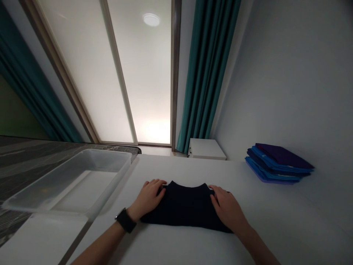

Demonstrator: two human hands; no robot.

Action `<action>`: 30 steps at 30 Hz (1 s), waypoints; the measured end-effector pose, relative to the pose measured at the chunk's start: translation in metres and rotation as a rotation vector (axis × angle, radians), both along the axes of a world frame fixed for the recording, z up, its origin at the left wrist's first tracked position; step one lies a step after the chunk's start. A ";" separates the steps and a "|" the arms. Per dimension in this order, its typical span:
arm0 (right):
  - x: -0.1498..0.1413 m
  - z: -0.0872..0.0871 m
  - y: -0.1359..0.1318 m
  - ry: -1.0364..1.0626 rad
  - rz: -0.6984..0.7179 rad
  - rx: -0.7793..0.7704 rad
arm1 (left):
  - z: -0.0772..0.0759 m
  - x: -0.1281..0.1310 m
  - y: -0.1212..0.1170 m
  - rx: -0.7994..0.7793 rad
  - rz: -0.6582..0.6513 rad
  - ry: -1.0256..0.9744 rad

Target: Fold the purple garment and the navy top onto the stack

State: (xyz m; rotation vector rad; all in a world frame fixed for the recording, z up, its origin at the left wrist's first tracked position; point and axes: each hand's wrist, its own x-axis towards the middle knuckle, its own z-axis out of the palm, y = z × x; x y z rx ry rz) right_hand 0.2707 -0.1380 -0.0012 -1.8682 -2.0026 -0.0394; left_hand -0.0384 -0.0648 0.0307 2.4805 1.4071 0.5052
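A dark navy shirt (pixel 189 208) lies folded flat on the white table, its curved neckline on the far side and a straight edge towards me. At its left shoulder, my left hand (pixel 149 195) has fingers and thumb closed on the cloth; a black watch (pixel 125 221) is on that wrist. My right hand (pixel 227 208) grips the opposite shoulder in the same way, thumb on top of the fabric. Both palms cover the shirt's outer sides, so the sleeve ends are partly hidden.
A translucent plastic bin (pixel 110 191) stands at the left, across the seam of the white table (pixel 171 246). On the right, a stack of folded blue and purple clothes (pixel 278 165) sits near the wall. Beyond the table are a small white cabinet (pixel 206 148) and teal curtains (pixel 211 73).
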 end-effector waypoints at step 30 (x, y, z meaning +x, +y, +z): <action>-0.001 -0.036 0.028 0.345 0.055 -0.006 | -0.022 0.021 0.021 -0.138 -0.087 -0.275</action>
